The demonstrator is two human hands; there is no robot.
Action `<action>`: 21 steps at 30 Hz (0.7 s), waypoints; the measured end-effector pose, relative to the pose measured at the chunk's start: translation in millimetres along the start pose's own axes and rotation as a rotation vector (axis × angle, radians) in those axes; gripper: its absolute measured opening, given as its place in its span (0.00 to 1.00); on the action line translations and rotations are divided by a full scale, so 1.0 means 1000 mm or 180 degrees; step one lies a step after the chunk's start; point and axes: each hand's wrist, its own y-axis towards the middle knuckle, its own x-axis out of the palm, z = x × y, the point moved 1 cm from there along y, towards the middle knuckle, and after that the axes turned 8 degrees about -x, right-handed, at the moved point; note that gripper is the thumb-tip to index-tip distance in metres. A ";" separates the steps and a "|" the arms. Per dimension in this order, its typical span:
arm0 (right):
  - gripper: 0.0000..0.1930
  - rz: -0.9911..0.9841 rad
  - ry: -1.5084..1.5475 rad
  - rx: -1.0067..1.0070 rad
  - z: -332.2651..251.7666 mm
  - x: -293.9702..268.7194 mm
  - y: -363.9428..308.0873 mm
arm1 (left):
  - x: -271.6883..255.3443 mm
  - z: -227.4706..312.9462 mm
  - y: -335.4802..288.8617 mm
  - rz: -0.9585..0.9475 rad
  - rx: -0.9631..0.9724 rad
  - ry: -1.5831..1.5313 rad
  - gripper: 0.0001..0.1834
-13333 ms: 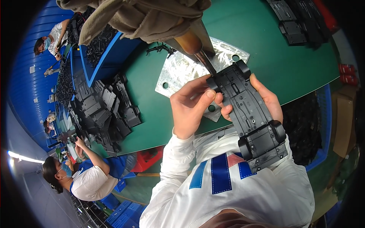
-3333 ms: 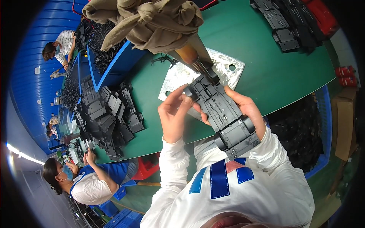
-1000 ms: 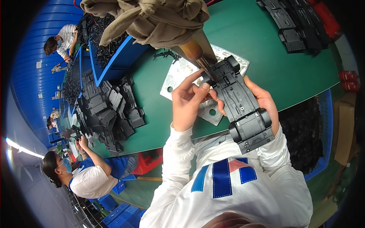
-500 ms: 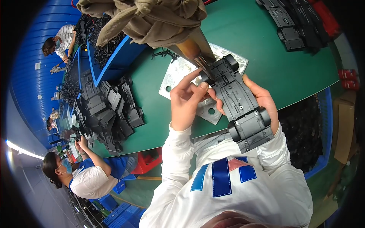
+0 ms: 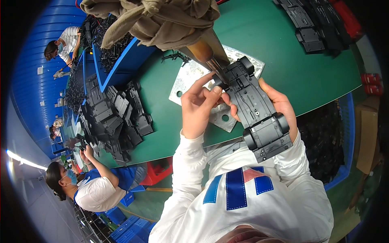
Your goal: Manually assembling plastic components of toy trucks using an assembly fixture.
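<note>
At grn table (image 5: 308, 77) w/ metal plate (image 5: 183, 83), blk chassis (image 5: 254, 104) held; blue wall (image 5: 30, 77) L.

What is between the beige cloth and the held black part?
The head view shows an amber cylinder with a metal shaft, plus a metal column beside it, between the cloth and black part.

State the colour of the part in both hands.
The part is black, as the head view shows.
</note>
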 end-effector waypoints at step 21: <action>0.29 0.0305 0.0838 0.0208 0.000 0.007 0.001 | -0.001 0.000 0.000 -0.0047 0.0014 -0.0030 0.25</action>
